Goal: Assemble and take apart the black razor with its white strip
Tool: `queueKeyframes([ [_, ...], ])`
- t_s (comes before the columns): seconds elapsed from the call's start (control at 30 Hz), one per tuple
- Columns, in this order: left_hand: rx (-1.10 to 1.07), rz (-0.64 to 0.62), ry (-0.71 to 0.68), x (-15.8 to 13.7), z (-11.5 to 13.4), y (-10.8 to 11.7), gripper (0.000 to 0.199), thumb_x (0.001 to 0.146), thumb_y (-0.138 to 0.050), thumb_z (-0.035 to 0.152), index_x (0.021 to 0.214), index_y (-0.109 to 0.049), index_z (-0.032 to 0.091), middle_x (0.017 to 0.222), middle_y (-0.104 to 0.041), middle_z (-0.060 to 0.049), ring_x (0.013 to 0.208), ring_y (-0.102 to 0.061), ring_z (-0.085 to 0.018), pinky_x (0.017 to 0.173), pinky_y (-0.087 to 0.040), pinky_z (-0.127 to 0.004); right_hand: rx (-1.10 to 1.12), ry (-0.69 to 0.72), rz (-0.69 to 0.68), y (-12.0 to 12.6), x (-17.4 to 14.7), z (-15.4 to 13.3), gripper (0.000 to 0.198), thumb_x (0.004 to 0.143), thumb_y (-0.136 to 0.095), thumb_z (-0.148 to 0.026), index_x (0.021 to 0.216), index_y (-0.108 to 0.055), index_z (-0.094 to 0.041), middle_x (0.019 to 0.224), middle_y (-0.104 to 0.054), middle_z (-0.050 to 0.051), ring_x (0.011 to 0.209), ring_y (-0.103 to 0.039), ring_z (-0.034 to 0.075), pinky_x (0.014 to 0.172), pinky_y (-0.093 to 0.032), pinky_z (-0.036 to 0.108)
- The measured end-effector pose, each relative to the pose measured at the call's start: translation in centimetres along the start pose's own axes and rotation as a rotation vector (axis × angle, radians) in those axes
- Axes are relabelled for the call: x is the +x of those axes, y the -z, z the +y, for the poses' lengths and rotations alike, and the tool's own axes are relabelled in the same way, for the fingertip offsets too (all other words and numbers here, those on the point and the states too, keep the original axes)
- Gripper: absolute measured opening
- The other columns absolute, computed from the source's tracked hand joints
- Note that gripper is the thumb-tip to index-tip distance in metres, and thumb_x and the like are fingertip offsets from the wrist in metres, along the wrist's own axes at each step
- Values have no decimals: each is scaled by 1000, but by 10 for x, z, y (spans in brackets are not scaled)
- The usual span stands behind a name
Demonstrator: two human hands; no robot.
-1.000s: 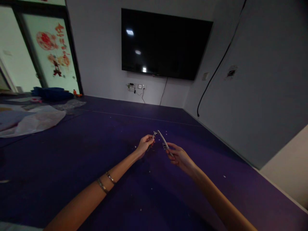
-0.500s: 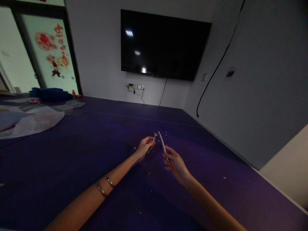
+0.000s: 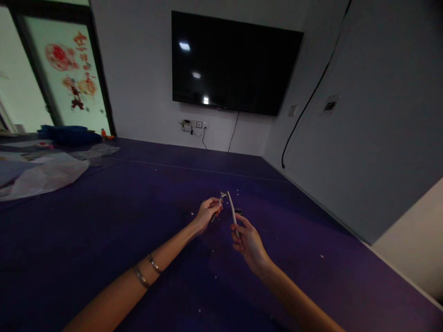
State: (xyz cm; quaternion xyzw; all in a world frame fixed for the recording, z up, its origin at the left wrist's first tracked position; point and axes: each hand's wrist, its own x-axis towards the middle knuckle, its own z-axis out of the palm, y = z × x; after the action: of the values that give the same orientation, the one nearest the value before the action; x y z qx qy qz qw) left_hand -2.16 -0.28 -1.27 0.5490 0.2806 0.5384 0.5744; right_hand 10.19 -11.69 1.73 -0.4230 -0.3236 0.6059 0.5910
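My left hand (image 3: 206, 215) is closed around a razor (image 3: 222, 197) with a silver T-shaped head and a darker handle, its head tilted up and away from me. In my right hand (image 3: 249, 242), a slim white toothbrush (image 3: 231, 206) is gripped between thumb and fingers. The toothbrush's tip, with a small dark patch like bristles, is right beside the razor head; whether they touch I cannot tell. Just beyond my right fingers lies a small dark object (image 3: 238, 211), partly hidden, its kind unclear. Small white bits (image 3: 237, 194) are scattered on the purple surface (image 3: 166, 276) around both hands.
A large black television (image 3: 235, 64) hangs on the far wall, with sockets and wires (image 3: 199, 124) below. A black cable (image 3: 308, 103) hangs along the right wall. At the left lie clear plastic sheeting (image 3: 51, 177) and a dark blue bundle (image 3: 69, 134).
Both hands keep their hold, with the razor and toothbrush tips staying close. My right hand has shifted slightly down and left, and the small dark object beyond it now shows.
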Motion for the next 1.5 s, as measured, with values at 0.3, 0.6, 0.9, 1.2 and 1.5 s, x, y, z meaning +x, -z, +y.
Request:
queueKeyframes([
  [0.3,-21,58,1,1,1,0,20,68,-62,28,81,-59,13,65,-55,0,52,-46,-7,49,-34,-20,64,-31,-21,-4,-2,2,46,60,-59,-17,105,-49,-22,63,-47,-5,41,-30,3,37,-11,16],
  [0.6,-15,32,10,-5,0,-4,21,67,-63,28,80,-58,14,65,-55,0,53,-46,-7,50,-35,-20,98,-20,3,-8,1,2,46,60,-58,-16,104,-50,-23,62,-48,-5,40,-30,3,38,-11,16],
  [0.9,-7,55,-5,-1,1,-3,21,66,-63,29,80,-57,15,61,-54,2,51,-46,-7,49,-35,-20,108,-18,-3,-7,-2,4,48,60,-57,-15,107,-49,-22,63,-48,-6,40,-31,3,38,-12,16],
  [1.2,-26,97,9,0,4,-5,22,64,-65,30,78,-58,15,61,-54,2,52,-46,-8,49,-35,-20,110,-43,10,-4,2,7,47,59,-57,-14,105,-51,-22,62,-49,-5,40,-30,3,37,-12,16],
  [1.5,-45,89,1,0,0,-6,22,65,-65,31,79,-58,15,62,-55,1,51,-47,-8,49,-35,-20,107,-37,26,-5,-4,8,47,60,-58,-17,105,-50,-23,61,-47,-6,39,-29,3,37,-11,17],
])
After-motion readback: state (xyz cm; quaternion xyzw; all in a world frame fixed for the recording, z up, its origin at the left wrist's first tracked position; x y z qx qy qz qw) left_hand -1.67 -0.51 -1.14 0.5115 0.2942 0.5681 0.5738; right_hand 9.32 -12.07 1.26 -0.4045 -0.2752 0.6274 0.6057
